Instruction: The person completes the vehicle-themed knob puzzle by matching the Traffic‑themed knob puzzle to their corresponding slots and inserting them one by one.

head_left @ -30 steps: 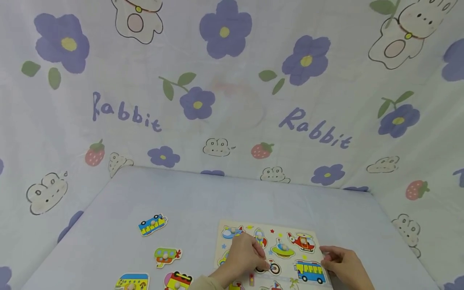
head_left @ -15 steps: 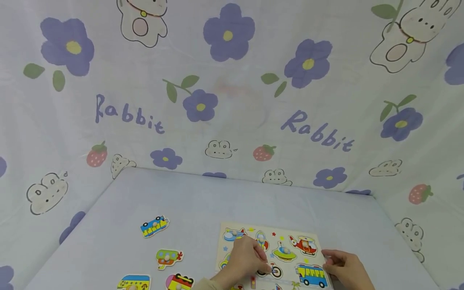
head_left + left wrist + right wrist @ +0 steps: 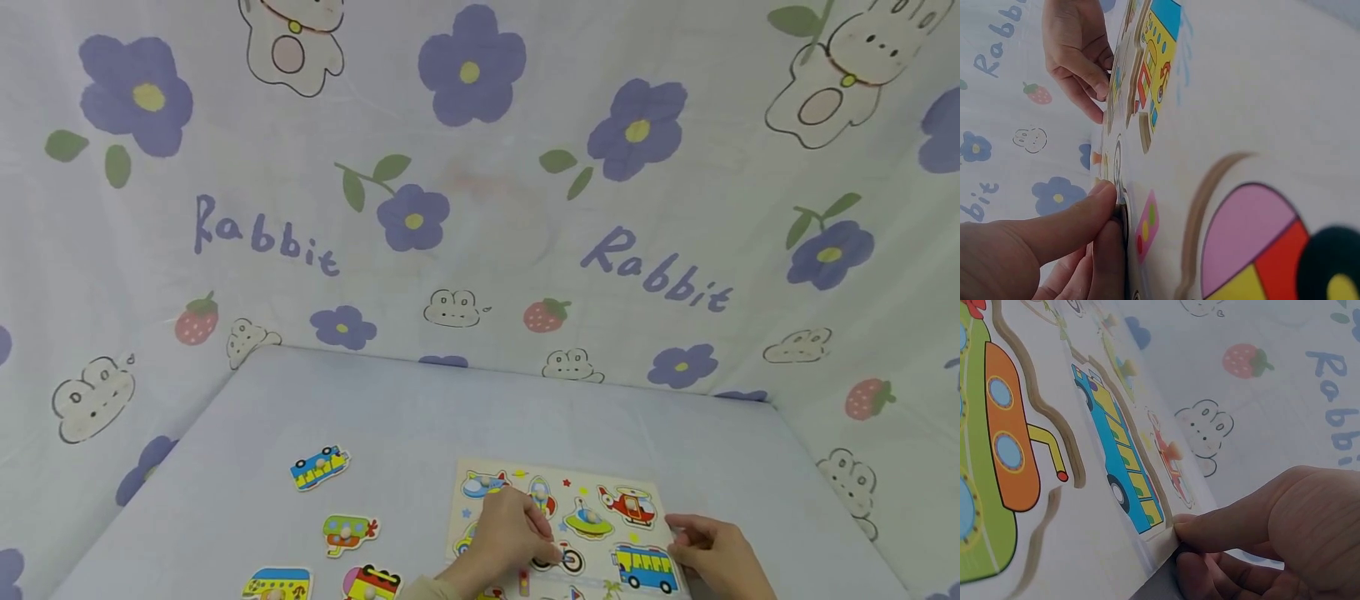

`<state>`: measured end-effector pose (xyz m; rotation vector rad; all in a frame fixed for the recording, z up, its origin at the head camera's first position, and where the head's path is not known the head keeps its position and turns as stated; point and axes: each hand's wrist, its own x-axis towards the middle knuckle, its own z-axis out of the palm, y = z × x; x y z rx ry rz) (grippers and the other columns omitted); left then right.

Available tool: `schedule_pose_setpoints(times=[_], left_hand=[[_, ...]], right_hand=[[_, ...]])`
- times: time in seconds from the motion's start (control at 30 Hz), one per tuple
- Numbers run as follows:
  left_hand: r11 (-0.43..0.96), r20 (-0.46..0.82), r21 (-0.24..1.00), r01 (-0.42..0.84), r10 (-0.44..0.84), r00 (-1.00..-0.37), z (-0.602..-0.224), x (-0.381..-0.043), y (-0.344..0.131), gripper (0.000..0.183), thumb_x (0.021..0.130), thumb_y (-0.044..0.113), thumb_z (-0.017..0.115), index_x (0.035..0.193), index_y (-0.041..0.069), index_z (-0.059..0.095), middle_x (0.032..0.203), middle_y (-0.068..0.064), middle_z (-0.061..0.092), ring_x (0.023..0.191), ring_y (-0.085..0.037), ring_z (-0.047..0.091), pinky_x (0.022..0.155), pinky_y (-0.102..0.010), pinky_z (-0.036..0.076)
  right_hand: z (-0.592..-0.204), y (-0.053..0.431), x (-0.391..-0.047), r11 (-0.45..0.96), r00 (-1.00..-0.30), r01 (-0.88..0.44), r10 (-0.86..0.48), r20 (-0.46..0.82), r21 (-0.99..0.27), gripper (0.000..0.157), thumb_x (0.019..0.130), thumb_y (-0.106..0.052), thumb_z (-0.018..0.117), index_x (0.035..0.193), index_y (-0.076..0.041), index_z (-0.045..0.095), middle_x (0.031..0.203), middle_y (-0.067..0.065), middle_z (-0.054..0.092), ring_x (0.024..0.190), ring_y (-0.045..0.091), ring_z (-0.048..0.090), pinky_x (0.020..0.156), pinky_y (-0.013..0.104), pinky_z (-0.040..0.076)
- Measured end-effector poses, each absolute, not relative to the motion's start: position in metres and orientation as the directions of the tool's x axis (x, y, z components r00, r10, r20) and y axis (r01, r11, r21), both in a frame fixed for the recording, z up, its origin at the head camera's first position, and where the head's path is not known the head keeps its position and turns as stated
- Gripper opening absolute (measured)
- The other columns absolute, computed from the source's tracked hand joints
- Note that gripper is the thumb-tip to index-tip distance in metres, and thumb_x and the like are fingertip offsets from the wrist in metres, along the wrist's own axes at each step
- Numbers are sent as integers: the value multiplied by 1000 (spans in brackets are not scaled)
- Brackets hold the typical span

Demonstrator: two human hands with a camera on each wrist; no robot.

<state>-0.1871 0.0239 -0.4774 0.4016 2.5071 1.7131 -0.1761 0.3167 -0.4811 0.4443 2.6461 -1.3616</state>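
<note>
A wooden peg puzzle board [image 3: 592, 483] lies on the table with printed vehicle shapes. My left hand [image 3: 510, 533] pinches a bicycle puzzle piece [image 3: 573, 560] at the middle of the board, thumb and index finger together. The hand covers most of that piece. At the right edge of the board is my right hand [image 3: 716, 554], pinching the rim with its thumb [image 3: 1222, 528] on the upper side. Close by it is the blue-and-yellow bus recess [image 3: 645, 568]. A red helicopter piece [image 3: 630, 507] and a green flying saucer piece [image 3: 588, 523] sit in their places, knobs up.
Left of the board lie loose knobbed pieces: a bus [image 3: 320, 468], a submarine [image 3: 349, 533], a yellow-and-blue ship [image 3: 279, 583] and a red train-like piece [image 3: 372, 582]. A patterned cloth [image 3: 495, 250] rises behind the table [image 3: 420, 417].
</note>
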Motion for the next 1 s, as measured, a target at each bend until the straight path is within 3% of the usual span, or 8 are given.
schedule_pose_setpoints(times=[1.0], left_hand=[[362,50,921,141,249,-967,-475,-184,24,30,58,-1,92,65,9,64,52,9,57,49,-6,55,48,-24,46]], right_hand=[[-482,316,-175,548,-953,303,197,-231,-780,40,84,5,68,122,13,60,81,9,58,73,23,56,64,34,55]])
